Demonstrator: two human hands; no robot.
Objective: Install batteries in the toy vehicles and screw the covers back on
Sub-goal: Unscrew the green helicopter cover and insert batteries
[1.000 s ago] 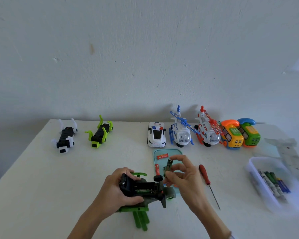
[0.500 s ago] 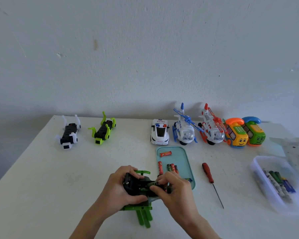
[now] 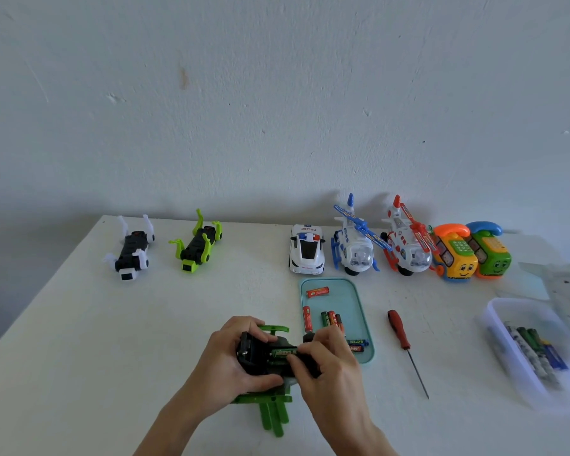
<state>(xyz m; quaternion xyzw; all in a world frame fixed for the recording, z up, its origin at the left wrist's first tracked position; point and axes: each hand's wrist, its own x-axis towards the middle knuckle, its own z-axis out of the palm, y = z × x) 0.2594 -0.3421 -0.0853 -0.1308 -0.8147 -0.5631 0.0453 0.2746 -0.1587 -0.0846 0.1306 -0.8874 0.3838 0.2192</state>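
Head camera, looking down at a white table (image 3: 96, 324). My left hand (image 3: 226, 366) wraps around an upturned green and black toy vehicle (image 3: 260, 357) near the table's front edge. My right hand (image 3: 326, 366) curls over it, fingertips pressing a green battery (image 3: 282, 352) in its open compartment. Just beyond, a teal tray (image 3: 339, 284) holds loose batteries (image 3: 331, 319); a red screwdriver (image 3: 400, 334) lies to its right.

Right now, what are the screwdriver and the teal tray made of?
Screwdriver: red handle looks like glossy moulded plastic; the thin dark shaft looks like metal, going by its slim straight form. Teal tray: likely smooth plastic, given its even colour and rounded raised rim.
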